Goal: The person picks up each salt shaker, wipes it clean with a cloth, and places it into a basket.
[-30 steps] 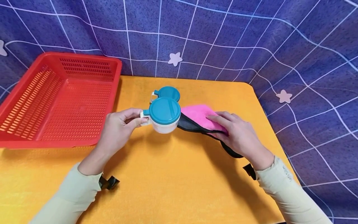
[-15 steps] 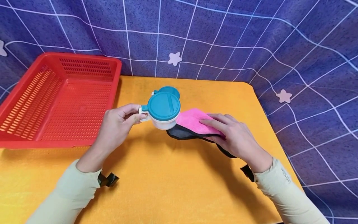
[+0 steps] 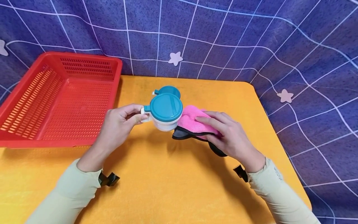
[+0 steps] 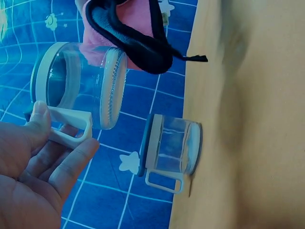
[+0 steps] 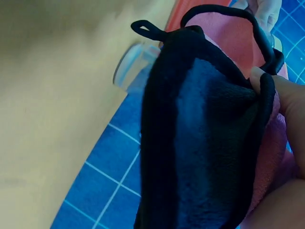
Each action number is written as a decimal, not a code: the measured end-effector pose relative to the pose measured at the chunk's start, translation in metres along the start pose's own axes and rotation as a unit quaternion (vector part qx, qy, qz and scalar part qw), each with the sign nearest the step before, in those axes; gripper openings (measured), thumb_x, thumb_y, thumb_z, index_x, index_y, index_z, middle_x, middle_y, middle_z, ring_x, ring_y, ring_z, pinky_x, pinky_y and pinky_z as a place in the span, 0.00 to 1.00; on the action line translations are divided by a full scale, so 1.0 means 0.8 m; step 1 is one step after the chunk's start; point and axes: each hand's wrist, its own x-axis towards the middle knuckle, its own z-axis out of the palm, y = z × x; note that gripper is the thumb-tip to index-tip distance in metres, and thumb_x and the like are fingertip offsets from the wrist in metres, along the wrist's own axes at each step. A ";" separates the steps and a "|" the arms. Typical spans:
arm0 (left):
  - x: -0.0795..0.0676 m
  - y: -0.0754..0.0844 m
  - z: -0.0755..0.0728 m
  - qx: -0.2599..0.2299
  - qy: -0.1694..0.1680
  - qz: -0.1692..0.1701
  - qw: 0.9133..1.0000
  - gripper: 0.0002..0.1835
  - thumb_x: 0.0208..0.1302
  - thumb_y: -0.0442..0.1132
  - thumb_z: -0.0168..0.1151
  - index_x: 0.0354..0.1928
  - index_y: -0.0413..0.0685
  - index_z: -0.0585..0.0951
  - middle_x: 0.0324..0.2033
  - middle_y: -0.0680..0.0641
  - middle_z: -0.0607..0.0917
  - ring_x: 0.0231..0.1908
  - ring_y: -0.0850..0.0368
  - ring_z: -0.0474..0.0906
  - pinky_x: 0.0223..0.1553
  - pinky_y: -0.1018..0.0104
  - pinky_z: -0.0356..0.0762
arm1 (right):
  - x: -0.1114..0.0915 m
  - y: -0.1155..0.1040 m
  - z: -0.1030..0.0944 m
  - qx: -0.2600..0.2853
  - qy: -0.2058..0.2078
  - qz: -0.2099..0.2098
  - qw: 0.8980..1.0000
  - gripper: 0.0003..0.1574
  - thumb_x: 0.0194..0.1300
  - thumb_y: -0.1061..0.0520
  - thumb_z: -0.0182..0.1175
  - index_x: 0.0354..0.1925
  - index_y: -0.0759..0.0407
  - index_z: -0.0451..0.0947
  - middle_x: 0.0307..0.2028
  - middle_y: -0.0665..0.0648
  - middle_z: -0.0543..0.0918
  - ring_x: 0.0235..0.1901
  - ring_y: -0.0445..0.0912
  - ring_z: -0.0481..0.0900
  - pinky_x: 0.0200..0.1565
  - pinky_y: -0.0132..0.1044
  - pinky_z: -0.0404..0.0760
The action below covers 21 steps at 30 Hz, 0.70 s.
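Observation:
My left hand (image 3: 118, 127) pinches the white handle (image 4: 71, 124) of a clear jar (image 4: 78, 78) with a teal lid (image 3: 166, 107). The jar is held up above the table. In my right hand (image 3: 229, 132) is a folded pink cloth (image 3: 193, 119) with a dark grey back and black edging, gripped between thumb and fingers. The cloth lies against the jar's right side. Behind the held jar stands a second, similar jar (image 4: 174, 145) on the table, partly hidden in the head view. In the right wrist view the cloth's dark side (image 5: 205, 143) covers most of the held jar.
A red perforated basket (image 3: 117, 81) stands on the left of the yellow table (image 3: 156, 186). Behind and to the right hangs a blue curtain (image 3: 229, 40) with white lines and stars.
My right hand has moved left with the cloth, which now bunches against the jar's side. The held jar has shifted slightly; my left hand keeps its handle.

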 end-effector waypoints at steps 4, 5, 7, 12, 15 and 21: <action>0.000 -0.001 0.001 0.002 -0.005 0.006 1.000 0.10 0.67 0.40 0.71 0.47 0.45 0.89 0.35 0.52 0.90 0.35 0.59 0.87 0.39 0.74 0.84 | 0.002 -0.002 0.009 0.038 0.014 0.006 0.999 0.35 0.58 0.61 0.77 0.64 0.48 0.81 0.63 0.54 0.80 0.61 0.53 0.77 0.62 0.47 0.77; 0.000 -0.001 0.001 0.001 -0.005 0.007 1.000 0.10 0.67 0.40 0.71 0.47 0.45 0.89 0.35 0.52 0.90 0.35 0.59 0.87 0.39 0.74 0.84 | 0.002 -0.002 0.011 0.047 0.019 0.008 0.999 0.35 0.59 0.62 0.77 0.64 0.49 0.81 0.63 0.55 0.80 0.61 0.53 0.77 0.63 0.46 0.76; 0.000 0.000 0.002 -0.003 -0.003 0.005 1.000 0.10 0.67 0.39 0.71 0.47 0.45 0.89 0.35 0.51 0.90 0.35 0.59 0.87 0.39 0.74 0.85 | 0.003 -0.002 0.016 0.062 0.030 0.010 0.998 0.35 0.59 0.64 0.76 0.64 0.50 0.81 0.62 0.55 0.80 0.61 0.53 0.77 0.63 0.44 0.75; 0.000 0.000 0.002 -0.021 -0.001 0.005 1.000 0.10 0.66 0.38 0.72 0.47 0.44 0.89 0.36 0.49 0.90 0.34 0.60 0.87 0.40 0.73 0.85 | 0.004 -0.002 0.027 0.101 0.057 0.014 0.993 0.34 0.58 0.67 0.75 0.63 0.54 0.81 0.61 0.56 0.81 0.60 0.53 0.77 0.64 0.42 0.74; -0.001 0.000 0.003 -0.030 -0.004 0.011 0.999 0.09 0.66 0.37 0.71 0.47 0.44 0.89 0.36 0.48 0.90 0.35 0.61 0.87 0.41 0.72 0.85 | 0.007 -0.003 0.032 0.118 0.063 0.019 0.991 0.34 0.59 0.67 0.75 0.63 0.55 0.81 0.61 0.55 0.81 0.61 0.52 0.77 0.65 0.42 0.74; -0.002 -0.001 0.004 -0.033 -0.012 0.009 0.999 0.09 0.67 0.38 0.71 0.47 0.45 0.89 0.36 0.49 0.90 0.35 0.61 0.87 0.41 0.72 0.85 | 0.015 -0.007 0.038 0.133 0.076 0.025 0.988 0.34 0.58 0.68 0.76 0.62 0.56 0.81 0.60 0.55 0.82 0.62 0.52 0.76 0.65 0.42 0.74</action>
